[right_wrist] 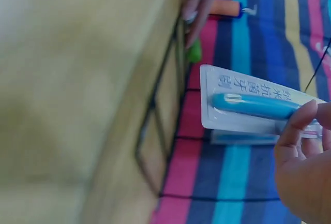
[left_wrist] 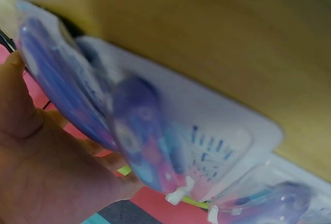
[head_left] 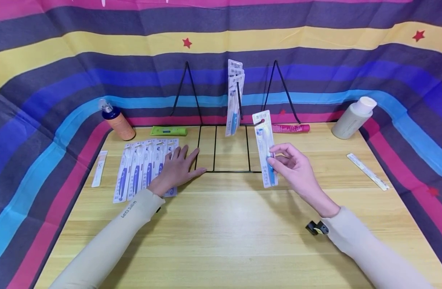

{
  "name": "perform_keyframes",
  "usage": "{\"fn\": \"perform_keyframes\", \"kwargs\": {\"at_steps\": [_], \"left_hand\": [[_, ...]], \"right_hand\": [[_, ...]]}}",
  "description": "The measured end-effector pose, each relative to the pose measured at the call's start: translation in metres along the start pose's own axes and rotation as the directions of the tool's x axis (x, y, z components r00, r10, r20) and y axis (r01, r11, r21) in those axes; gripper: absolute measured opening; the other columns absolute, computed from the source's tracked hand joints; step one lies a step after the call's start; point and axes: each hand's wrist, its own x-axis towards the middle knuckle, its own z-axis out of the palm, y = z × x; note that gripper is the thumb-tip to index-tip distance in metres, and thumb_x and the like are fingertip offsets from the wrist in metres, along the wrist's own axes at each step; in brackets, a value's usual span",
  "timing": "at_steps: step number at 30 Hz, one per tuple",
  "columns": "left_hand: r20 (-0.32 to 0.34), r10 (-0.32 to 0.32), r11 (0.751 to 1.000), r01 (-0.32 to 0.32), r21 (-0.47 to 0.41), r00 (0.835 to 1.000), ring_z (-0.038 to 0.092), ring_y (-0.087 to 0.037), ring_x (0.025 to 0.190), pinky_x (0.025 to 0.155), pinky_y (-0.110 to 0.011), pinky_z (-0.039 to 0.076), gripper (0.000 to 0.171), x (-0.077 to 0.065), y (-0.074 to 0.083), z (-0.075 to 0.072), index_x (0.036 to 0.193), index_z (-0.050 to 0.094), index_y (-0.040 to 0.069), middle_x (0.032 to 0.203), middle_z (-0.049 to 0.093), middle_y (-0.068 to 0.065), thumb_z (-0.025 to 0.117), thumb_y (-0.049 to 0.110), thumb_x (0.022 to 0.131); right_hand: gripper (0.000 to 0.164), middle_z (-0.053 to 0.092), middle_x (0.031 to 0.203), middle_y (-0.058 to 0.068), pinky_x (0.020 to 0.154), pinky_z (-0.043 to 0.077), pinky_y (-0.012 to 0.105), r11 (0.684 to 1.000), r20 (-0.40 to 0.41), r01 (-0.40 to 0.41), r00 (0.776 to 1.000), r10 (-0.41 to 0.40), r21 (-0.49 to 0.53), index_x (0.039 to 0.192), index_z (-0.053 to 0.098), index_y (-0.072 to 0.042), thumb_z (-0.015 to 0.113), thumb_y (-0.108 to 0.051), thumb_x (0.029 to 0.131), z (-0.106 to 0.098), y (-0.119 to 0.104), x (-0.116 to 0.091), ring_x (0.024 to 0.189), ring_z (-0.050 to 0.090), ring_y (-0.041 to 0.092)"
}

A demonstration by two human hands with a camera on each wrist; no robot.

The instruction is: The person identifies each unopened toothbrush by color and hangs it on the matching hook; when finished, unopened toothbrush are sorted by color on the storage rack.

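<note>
In the head view, right of the centre, the right hand (head_left: 295, 166) holds a flat white blister pack with a blue-handled toothbrush (head_left: 264, 138). The grip is narrow: thumb and fingers pinch the pack at its right edge, in the lower half. The pack is nearly upright, with its top leaning a little to the left of the frame. In the right wrist view the pack points to the left, and its blue handle is in front.

At the left of the centre, the left hand (head_left: 177, 166) has its fingers spread wide, over the right end of a row of flat white packs with purple toothbrushes (head_left: 136, 172). I cannot tell how firmly it presses there.

In the middle stands a black wire rack (head_left: 228, 171); several white packs with blue toothbrushes (head_left: 233, 100) hang at its centre, one before another.

Behind the row lies a light green tube (head_left: 168, 131), and in the upper left stands an orange bottle with a dark blue collar (head_left: 120, 126). A pinkish-red tube (head_left: 291, 128) lies behind the held pack. A whitish bottle (head_left: 352, 118) is in the upper right. A thin white packet (head_left: 367, 171) lies below it on the pale wooden table (head_left: 228, 233).
</note>
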Motion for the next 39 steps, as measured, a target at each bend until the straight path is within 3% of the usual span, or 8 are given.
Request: {"fn": "perform_keyframes", "kwargs": {"at_steps": [8,12,21,29,35,39], "left_hand": [[-0.006,0.005,1.0,-0.005,-0.015,1.0,0.019,-0.057,0.158,0.121,-0.078,0.015,0.091,0.001,-0.004,0.003,0.172,0.034,0.013,0.173,0.024,-0.032,0.058,0.068,0.104],[0.004,0.003,1.0,-0.003,-0.019,1.0,0.017,-0.056,0.159,0.122,-0.077,0.013,0.092,0.002,-0.005,0.004,0.173,0.033,0.014,0.174,0.022,-0.031,0.057,0.069,0.104],[0.007,-0.004,1.0,0.004,0.004,1.0,0.02,-0.057,0.158,0.121,-0.078,0.017,0.091,-0.001,0.0,-0.001,0.173,0.033,0.014,0.174,0.024,-0.031,0.058,0.068,0.104],[0.004,-0.005,1.0,0.005,-0.004,1.0,0.019,-0.056,0.159,0.121,-0.077,0.015,0.091,0.0,0.0,0.0,0.173,0.032,0.014,0.174,0.024,-0.031,0.057,0.069,0.105],[0.011,-0.013,1.0,0.013,0.018,1.0,0.019,-0.055,0.159,0.122,-0.076,0.015,0.091,0.002,0.0,-0.001,0.174,0.031,0.015,0.174,0.023,-0.03,0.056,0.07,0.105],[0.017,-0.017,1.0,0.017,0.005,1.0,0.018,-0.055,0.159,0.122,-0.077,0.013,0.092,0.003,-0.002,0.0,0.174,0.031,0.015,0.175,0.022,-0.03,0.056,0.071,0.104]], "right_hand": [[0.023,0.074,0.109,0.018,0.075,0.06,0.03,0.978,-0.055,0.19,0.981,-0.186,0.083,0.123,0.065,0.007,0.071,0.006,0.101,0.031,-0.021,0.021,0.092,0.07,0.025],[0.023,0.072,0.109,0.017,0.078,0.062,0.033,0.973,-0.032,0.213,0.977,-0.211,0.089,0.123,0.066,0.006,0.07,0.008,0.101,0.042,-0.024,0.028,0.093,0.069,0.027],[0.033,0.069,0.132,0.013,0.093,0.057,0.032,0.98,0.039,0.166,0.984,-0.172,0.111,0.134,0.066,0.002,0.072,-0.001,0.102,0.055,-0.018,0.055,0.12,0.065,0.031],[0.035,0.067,0.136,0.012,0.099,0.052,0.036,0.979,0.028,0.169,0.985,-0.173,0.11,0.135,0.064,0.0,0.074,-0.005,0.102,0.056,-0.003,0.083,0.125,0.062,0.028],[0.037,0.064,0.139,0.018,0.107,0.05,0.039,0.999,0.074,0.052,0.996,-0.052,-0.001,0.137,0.064,0.003,0.075,-0.008,0.104,0.036,0.021,0.087,0.129,0.061,0.029],[0.051,0.055,0.152,0.021,0.118,0.042,0.051,0.991,0.186,-0.032,0.981,0.057,-0.133,0.15,0.054,0.003,0.072,-0.017,0.107,0.015,0.04,0.08,0.141,0.051,0.037]]}}
